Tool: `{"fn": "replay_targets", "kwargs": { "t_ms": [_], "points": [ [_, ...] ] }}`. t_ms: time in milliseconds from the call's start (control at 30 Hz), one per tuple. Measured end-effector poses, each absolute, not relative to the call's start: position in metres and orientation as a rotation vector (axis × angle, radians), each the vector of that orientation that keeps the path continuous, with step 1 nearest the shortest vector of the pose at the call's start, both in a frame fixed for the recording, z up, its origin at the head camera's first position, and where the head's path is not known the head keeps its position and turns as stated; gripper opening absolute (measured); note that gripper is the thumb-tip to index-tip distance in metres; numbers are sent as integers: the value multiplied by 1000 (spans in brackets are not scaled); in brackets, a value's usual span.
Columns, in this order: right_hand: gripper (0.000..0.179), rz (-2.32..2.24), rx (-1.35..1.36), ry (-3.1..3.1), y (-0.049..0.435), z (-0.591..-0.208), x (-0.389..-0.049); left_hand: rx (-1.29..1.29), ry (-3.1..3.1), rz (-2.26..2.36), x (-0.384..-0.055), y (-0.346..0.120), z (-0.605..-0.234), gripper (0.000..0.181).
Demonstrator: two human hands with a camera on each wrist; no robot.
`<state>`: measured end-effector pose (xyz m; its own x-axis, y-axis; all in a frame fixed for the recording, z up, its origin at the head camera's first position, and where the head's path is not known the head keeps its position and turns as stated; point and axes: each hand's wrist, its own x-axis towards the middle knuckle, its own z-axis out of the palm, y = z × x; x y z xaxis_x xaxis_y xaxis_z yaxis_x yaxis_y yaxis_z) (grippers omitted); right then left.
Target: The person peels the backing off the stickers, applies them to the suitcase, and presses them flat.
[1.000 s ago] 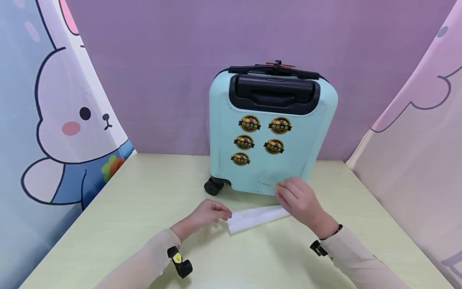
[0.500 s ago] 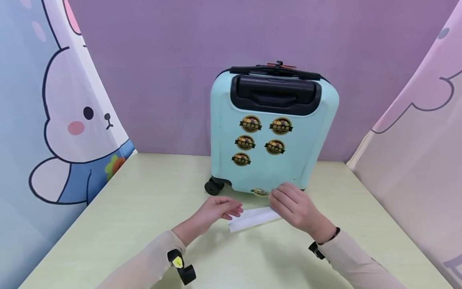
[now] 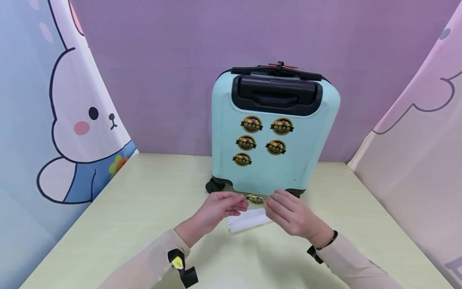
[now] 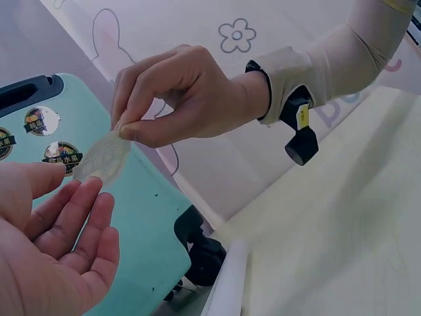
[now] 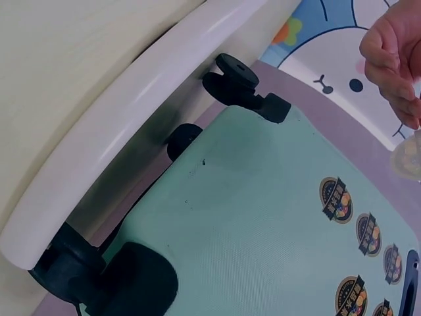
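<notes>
A round black-and-gold sticker (image 3: pixel 256 199) is held up just in front of the suitcase's lower edge. My right hand (image 3: pixel 290 212) pinches its right edge between thumb and fingertips; the pale back of the sticker (image 4: pixel 105 157) faces the left wrist view. At the opposite edge is my left hand (image 3: pixel 216 210), thumb and fingers loosely apart around the sticker's rim without a clear pinch. Behind stands the mint-green suitcase (image 3: pixel 267 172), bearing several matching stickers in two columns on its face. White folded paper (image 3: pixel 249 220) lies on the table below the hands.
The pale table (image 3: pixel 162 176) runs back to a purple cloth wall (image 3: pixel 162 80). Printed curtains (image 3: pixel 90 140) border both sides. Black wheels (image 3: pixel 215 185) support the suitcase, and a black handle recess (image 3: pixel 277 96) sits near its top.
My right hand has moved left and slightly down with the sticker, bringing it away from the suitcase. My left hand has left the white paper and risen to the sticker's left edge.
</notes>
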<state>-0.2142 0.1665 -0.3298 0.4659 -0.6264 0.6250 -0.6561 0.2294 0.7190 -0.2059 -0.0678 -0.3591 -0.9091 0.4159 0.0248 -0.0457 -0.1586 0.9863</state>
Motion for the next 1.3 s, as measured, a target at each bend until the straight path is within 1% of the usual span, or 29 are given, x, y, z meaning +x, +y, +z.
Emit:
{"fn": "replay_targets", "kwargs": {
  "t_ms": [200,967,1300],
  "points": [
    [23,-14,1480,-1221,168,-333,-212,383,1822,2159,-204,-66,-357,22],
    [24,-131,1549,-1241,178,-342,-216,407,1962,2196,-204,-60,-357,16],
    [25,-142,1530,-1255,180,-341,-215,412,2000,2208,-204,-58,-357,18]
  ]
}}
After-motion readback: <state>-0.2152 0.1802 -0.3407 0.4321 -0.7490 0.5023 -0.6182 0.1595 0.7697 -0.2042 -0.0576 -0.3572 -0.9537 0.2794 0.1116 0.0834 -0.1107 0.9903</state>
